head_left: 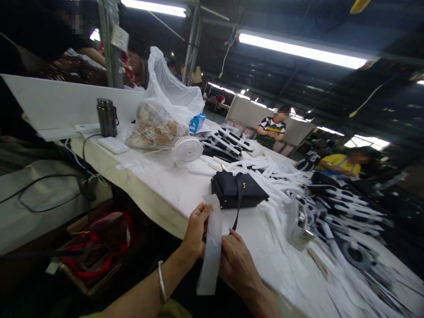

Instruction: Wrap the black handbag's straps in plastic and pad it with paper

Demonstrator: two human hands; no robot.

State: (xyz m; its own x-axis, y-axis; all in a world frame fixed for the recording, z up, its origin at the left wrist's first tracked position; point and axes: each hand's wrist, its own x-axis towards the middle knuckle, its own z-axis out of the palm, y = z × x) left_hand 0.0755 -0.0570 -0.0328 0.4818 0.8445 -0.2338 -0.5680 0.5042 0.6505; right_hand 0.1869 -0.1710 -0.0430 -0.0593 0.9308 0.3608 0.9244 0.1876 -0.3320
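Observation:
A long translucent plastic strip [212,249] hangs in front of me, pinched near its upper end by the closed fingers of my left hand [198,227]. My right hand [236,256] is closed just right of the strip, its fingertips partly hidden behind it. From that hand a thin black strap [237,212] runs up to a black handbag [255,190] with small gold-coloured fittings. The bag lies on the white-covered table [159,181], beyond both hands.
Behind the bag stand a small white fan [187,150], a filled clear plastic bag [159,126] and a dark flask [107,118]. White-wrapped straps [274,170] and a metal block [300,227] lie rightward. Below left sits a box with red material [99,243]. Other people work farther off.

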